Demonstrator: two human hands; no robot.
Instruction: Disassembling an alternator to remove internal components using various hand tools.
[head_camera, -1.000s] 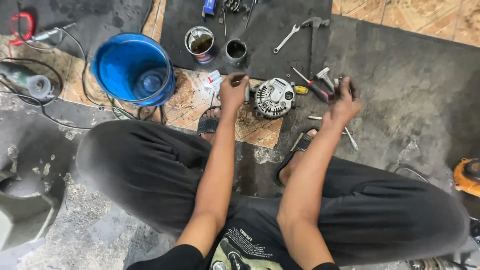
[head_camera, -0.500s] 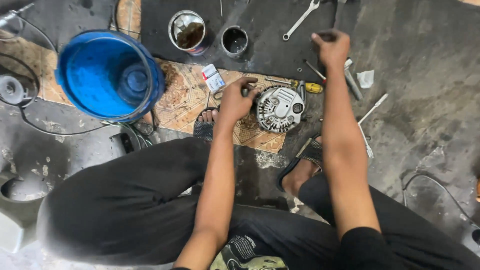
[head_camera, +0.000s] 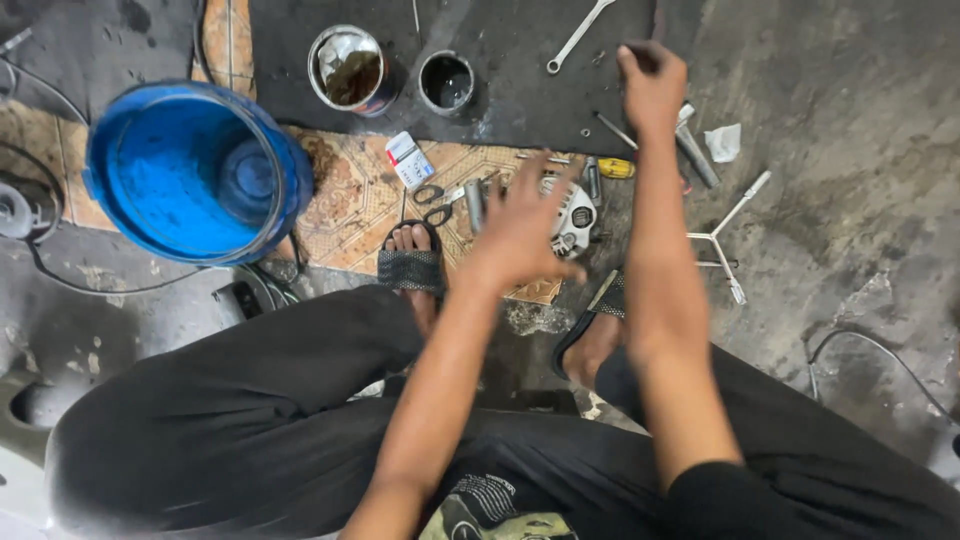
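Seated on the floor, the person's left hand (head_camera: 520, 235) hovers with fingers spread, empty, directly over the silver alternator (head_camera: 572, 215) lying between the feet. Farther out, the right hand (head_camera: 652, 85) curls, contents unclear.

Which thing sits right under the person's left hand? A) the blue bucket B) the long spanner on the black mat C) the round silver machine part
C: the left hand hovers spread over the round silver machine part, which lies on the patterned tile.
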